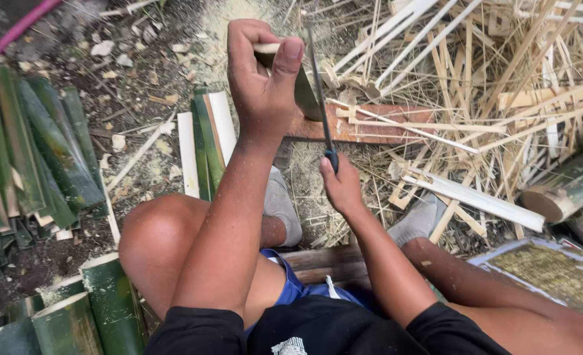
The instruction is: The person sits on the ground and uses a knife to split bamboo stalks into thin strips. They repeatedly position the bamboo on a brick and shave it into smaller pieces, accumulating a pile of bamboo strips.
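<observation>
The left hand (pixel 262 79) grips the top of an upright green bamboo slat (pixel 302 89), thumb pressed over its pale end. The right hand (pixel 340 187), closed around a dark-handled long knife (pixel 321 98), holds the blade edge-on against the slat just beside the left thumb. Judging by the heap of thin pale bamboo strips (pixel 475 72) beyond the right hand, much splitting looks done. Stacked green bamboo segments (pixel 28 158) left of the left hand and more near the knee (pixel 101 309) seem left to work.
</observation>
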